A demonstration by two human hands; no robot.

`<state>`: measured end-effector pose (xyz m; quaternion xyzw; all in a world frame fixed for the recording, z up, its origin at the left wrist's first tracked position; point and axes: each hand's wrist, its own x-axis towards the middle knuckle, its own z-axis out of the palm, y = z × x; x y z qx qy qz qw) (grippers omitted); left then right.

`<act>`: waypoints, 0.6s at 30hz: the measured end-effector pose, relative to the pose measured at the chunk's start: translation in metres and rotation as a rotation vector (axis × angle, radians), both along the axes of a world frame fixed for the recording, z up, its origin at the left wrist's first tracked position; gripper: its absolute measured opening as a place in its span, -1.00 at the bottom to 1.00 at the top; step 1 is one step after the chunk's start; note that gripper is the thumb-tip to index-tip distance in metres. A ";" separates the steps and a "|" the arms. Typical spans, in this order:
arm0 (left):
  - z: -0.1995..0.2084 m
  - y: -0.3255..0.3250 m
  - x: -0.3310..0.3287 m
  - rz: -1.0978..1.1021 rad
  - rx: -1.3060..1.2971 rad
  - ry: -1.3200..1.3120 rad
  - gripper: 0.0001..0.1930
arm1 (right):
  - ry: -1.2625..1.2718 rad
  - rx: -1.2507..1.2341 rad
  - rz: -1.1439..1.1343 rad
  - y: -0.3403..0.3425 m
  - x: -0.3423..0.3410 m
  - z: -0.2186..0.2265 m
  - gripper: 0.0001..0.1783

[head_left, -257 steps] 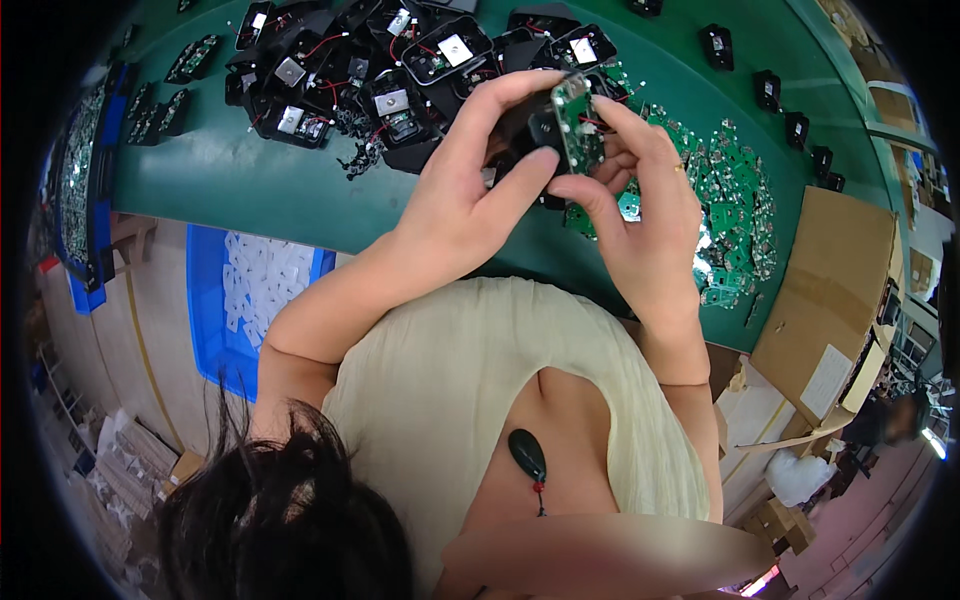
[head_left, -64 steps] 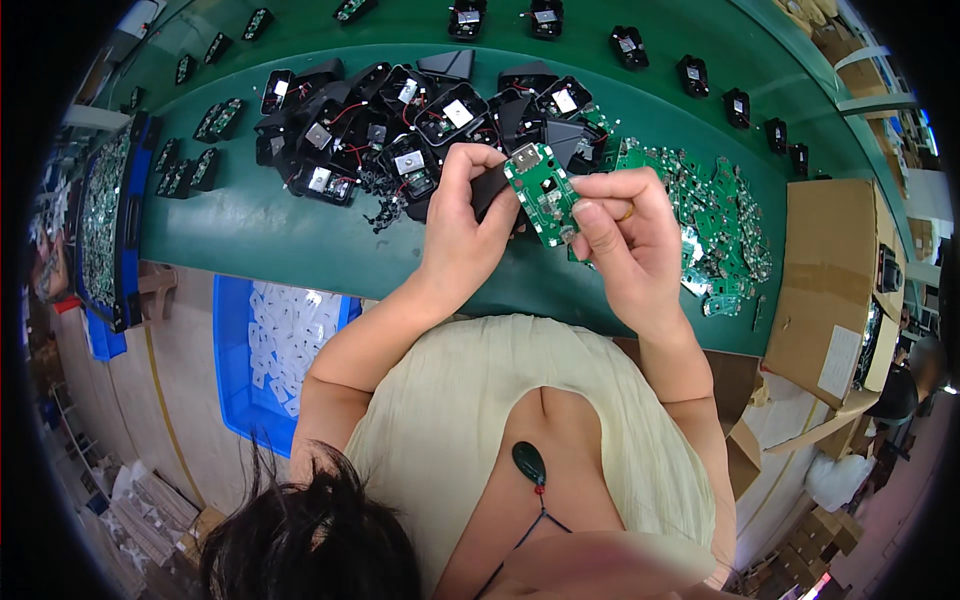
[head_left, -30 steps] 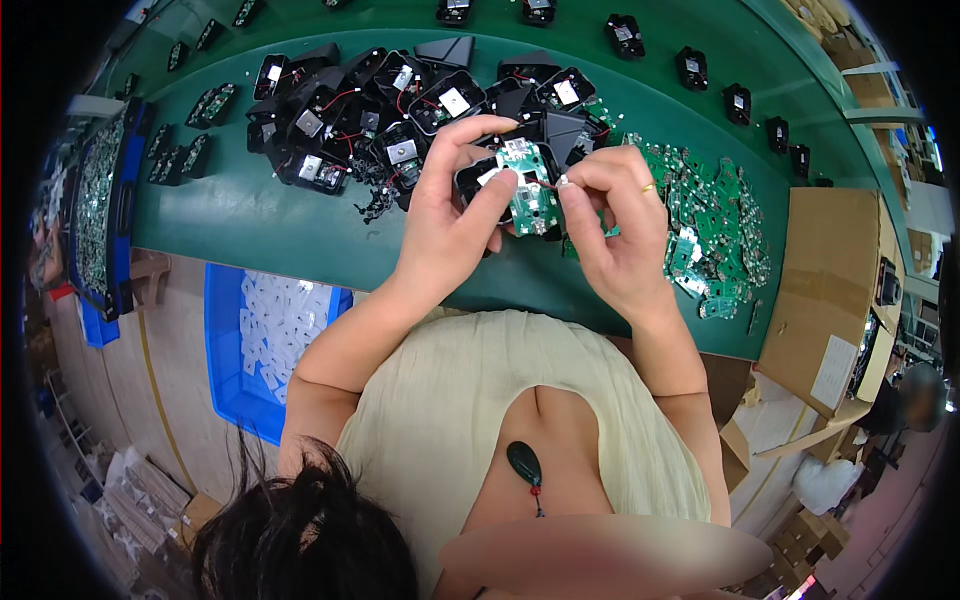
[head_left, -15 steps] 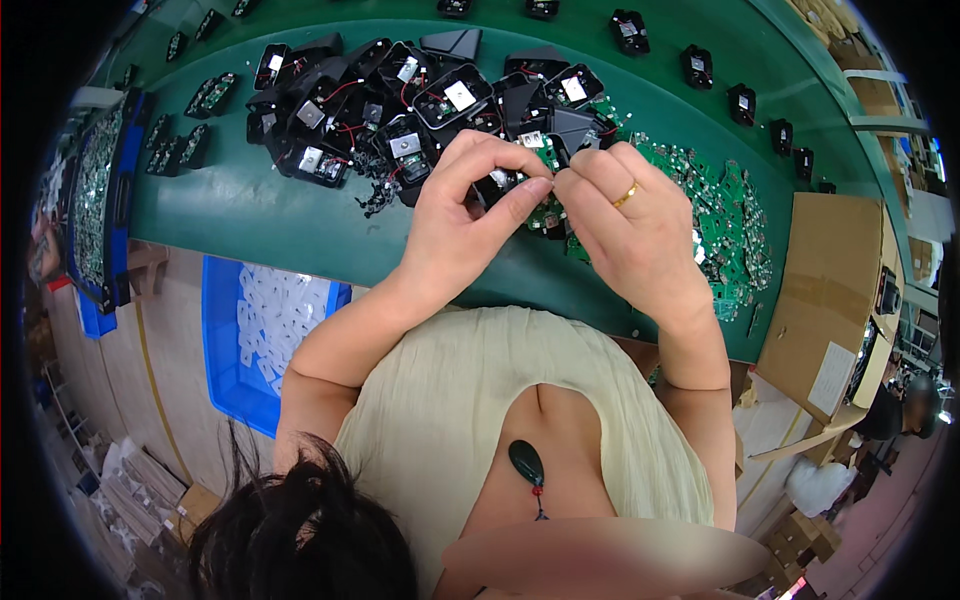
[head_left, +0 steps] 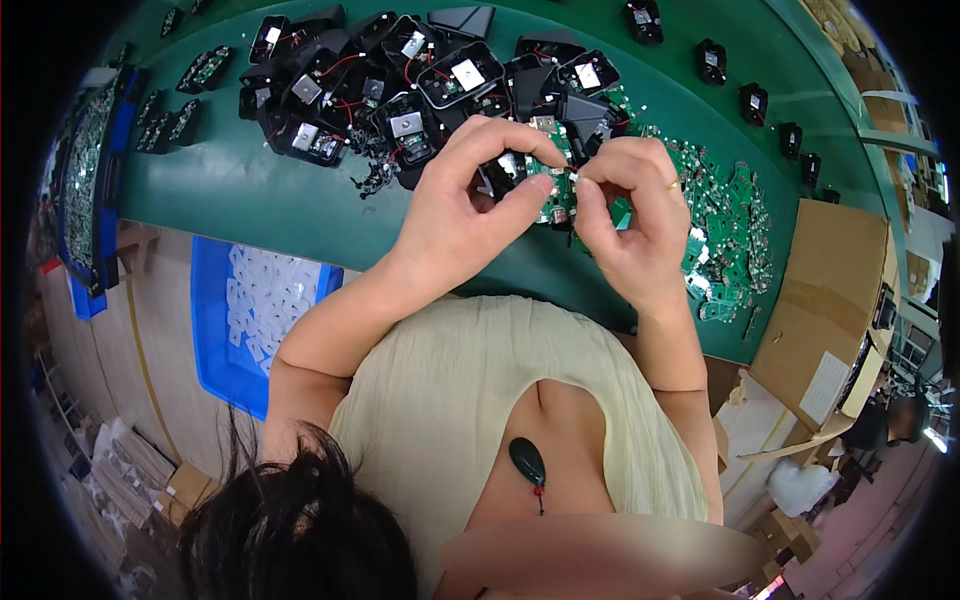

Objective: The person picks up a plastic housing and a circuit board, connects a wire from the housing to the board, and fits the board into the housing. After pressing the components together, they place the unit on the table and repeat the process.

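Observation:
My left hand point(head_left: 468, 195) grips a small green circuit board point(head_left: 557, 203) between thumb and forefinger over the bench. Close beside it, my right hand point(head_left: 640, 215) is closed in a pinch at the board's right edge, on a small white connector point(head_left: 573, 176) with thin dark wire. Part of a black housing shows behind my left fingers. Beyond the hands lies a heap of open black plastic housings point(head_left: 408, 128) with metal plates and red wires. Loose green circuit boards point(head_left: 735, 230) are spread to the right.
Small black wire pieces point(head_left: 370, 180) lie left of my hands on the green bench point(head_left: 200, 205). Black housings point(head_left: 711, 62) stand along the far strip. A blue bin point(head_left: 215, 345) of white parts is below left; a cardboard box point(head_left: 825, 290) stands at right.
My right hand has turned and its fingers have opened out from a tighter fist into a pinch at the board. The board and white connector now show more clearly. The whole view has shifted slightly.

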<state>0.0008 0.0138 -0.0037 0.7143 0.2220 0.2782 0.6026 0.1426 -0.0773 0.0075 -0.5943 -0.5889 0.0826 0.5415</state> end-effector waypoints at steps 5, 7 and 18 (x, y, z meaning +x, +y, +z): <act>0.007 -0.005 0.008 0.090 0.027 -0.062 -0.70 | -0.366 -0.004 0.149 0.003 0.011 0.011 -0.77; 0.009 -0.007 0.009 0.175 0.113 -0.173 -0.69 | -0.367 -0.011 0.153 0.004 0.012 0.018 -0.76; -0.007 -0.005 0.005 0.163 -0.026 -0.124 -0.68 | -0.532 -0.050 0.276 0.009 0.020 0.025 -0.71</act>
